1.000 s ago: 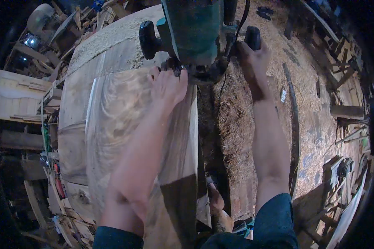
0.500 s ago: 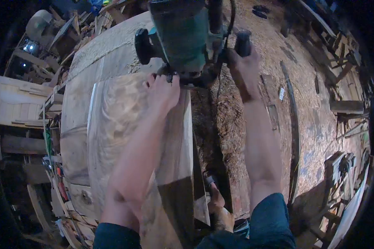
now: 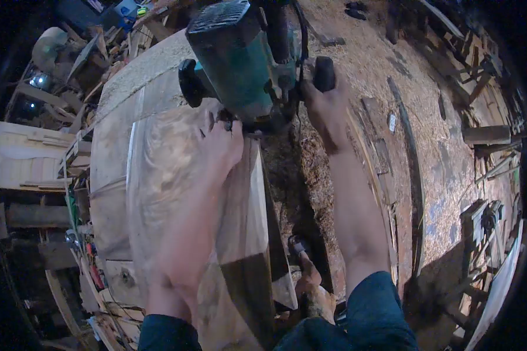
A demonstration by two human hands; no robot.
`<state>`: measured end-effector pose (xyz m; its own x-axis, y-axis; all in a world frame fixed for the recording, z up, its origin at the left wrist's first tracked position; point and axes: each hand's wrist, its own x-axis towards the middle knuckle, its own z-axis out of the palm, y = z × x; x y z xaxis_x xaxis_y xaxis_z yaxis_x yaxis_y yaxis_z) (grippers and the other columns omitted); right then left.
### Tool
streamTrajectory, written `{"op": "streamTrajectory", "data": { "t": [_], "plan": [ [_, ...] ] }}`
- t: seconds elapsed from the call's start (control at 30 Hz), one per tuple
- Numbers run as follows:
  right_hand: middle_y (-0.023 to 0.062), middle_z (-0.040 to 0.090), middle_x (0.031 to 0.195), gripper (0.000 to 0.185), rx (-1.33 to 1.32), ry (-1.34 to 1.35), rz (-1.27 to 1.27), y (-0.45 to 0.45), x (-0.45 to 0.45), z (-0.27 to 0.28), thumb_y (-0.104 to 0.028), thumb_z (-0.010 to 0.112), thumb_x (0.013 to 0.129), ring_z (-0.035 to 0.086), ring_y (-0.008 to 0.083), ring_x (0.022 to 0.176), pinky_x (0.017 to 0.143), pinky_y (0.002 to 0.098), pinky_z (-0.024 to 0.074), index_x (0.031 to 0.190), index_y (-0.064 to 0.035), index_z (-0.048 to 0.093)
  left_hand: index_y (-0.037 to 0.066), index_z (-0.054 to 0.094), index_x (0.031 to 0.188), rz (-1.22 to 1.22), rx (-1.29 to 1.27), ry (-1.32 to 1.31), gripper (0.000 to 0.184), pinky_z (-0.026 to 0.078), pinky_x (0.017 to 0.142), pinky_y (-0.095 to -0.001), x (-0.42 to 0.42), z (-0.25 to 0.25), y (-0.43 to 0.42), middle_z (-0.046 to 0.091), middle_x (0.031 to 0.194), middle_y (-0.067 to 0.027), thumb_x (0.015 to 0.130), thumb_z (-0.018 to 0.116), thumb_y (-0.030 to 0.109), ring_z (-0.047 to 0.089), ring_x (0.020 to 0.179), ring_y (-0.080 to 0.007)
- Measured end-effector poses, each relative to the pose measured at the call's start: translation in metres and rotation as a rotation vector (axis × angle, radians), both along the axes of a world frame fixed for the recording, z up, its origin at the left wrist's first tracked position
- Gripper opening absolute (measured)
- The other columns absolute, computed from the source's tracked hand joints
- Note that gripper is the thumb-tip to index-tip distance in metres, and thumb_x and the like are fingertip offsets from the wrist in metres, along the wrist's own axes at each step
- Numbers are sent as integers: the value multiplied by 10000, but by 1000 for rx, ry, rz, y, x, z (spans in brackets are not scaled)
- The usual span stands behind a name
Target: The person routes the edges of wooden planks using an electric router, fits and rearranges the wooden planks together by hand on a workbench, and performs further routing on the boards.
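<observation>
A green power router [image 3: 234, 70] with two black side knobs stands at the far right edge of a large wooden slab [image 3: 170, 146]. My right hand [image 3: 327, 108] is wrapped round its right knob [image 3: 324, 74]. Low on the router's near side, my left hand [image 3: 221, 137] has its fingers bent against a dark part of the base; the grip there is partly hidden. The left knob [image 3: 190, 83] has no hand on it. The bit and the underside of the base are out of sight.
Sawdust covers the slab's far end and the floor [image 3: 433, 175] on the right. Wood scraps [image 3: 93, 316] are piled along the left. Lumber [image 3: 487, 134] lies at the right. A pale panel [image 3: 26, 158] is at the far left. My foot [image 3: 301, 248] shows below the slab's edge.
The router and both my hands have moved left and nearer in the view. More of the router's top shows. Both hands have kept their places on it.
</observation>
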<state>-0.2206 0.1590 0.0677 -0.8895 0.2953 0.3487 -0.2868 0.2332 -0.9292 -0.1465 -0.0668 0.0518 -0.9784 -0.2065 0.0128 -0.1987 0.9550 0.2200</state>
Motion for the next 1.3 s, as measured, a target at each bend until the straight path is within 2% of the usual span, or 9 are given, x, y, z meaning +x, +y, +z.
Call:
{"op": "streamTrajectory", "data": {
  "t": [0.13, 0.33, 0.53, 0.73, 0.83, 0.93, 1.03, 1.13, 1.3],
  "plan": [
    [186, 680, 1020, 556, -15, 81, -56, -2, 10, -11, -191, 801, 666, 661, 338, 956, 849, 385, 504, 1160, -34, 598, 25, 527, 1347, 38, 2, 87, 577, 66, 1182, -532, 13, -13, 0, 442, 1442, -207, 969, 355, 427, 203, 1451, -337],
    [204, 671, 1039, 611, -137, 86, 36, 1, 31, -8, -180, 812, 664, 660, 353, 968, 830, 388, 514, 1194, 3, 570, 28, 496, 1375, 3, 88, 47, 585, 59, 1183, -524, 36, 10, 8, 453, 1443, -179, 955, 371, 414, 209, 1450, -333],
    [210, 677, 1005, 647, 189, 155, -106, 9, 42, -15, -191, 831, 658, 666, 379, 940, 808, 397, 525, 1207, 9, 554, 65, 504, 1380, 8, 29, 52, 566, 78, 1181, -527, 44, -3, 6, 477, 1427, -162, 941, 385, 401, 215, 1453, -311],
    [187, 680, 1002, 643, 122, 66, -110, 4, 68, 9, -180, 825, 669, 678, 328, 890, 790, 365, 524, 1215, 12, 544, 73, 506, 1380, 53, 93, 75, 552, 94, 1177, -537, 51, 3, 11, 481, 1425, -156, 945, 384, 391, 224, 1450, -308],
    [160, 686, 981, 617, -68, 137, 26, 8, 56, -10, -167, 819, 679, 681, 279, 842, 767, 347, 525, 1204, 11, 551, 89, 501, 1388, 44, 61, 85, 543, 89, 1173, -550, 48, -3, 11, 482, 1426, -151, 951, 379, 388, 221, 1452, -308],
    [150, 686, 987, 597, 68, 193, -7, 8, 43, -16, -160, 809, 692, 681, 259, 825, 758, 343, 528, 1200, 17, 550, 118, 472, 1413, 11, -6, 70, 535, 59, 1169, -557, 42, -8, 6, 427, 1474, -147, 958, 357, 376, 195, 1464, -291],
    [167, 681, 974, 575, -56, 150, 25, 4, 44, -6, -162, 804, 697, 678, 283, 834, 764, 354, 525, 1189, 6, 559, 18, 486, 1381, 78, 142, 78, 575, 66, 1175, -548, 43, 7, 14, 440, 1458, -173, 954, 378, 387, 209, 1456, -313],
    [179, 679, 974, 564, 52, 97, -53, 7, 34, -22, -162, 802, 697, 676, 299, 867, 783, 365, 521, 1186, -9, 565, -42, 477, 1365, 51, 67, 34, 611, 61, 1176, -544, 40, -6, 6, 437, 1452, -198, 955, 383, 401, 211, 1455, -316],
    [186, 679, 997, 600, -27, 45, 19, 6, 48, -13, -172, 818, 684, 676, 315, 932, 813, 373, 518, 1205, -25, 561, -70, 517, 1316, 93, 72, 8, 623, 61, 1177, -549, 56, 12, 14, 465, 1415, -230, 959, 383, 421, 202, 1456, -327]
  ]
}}
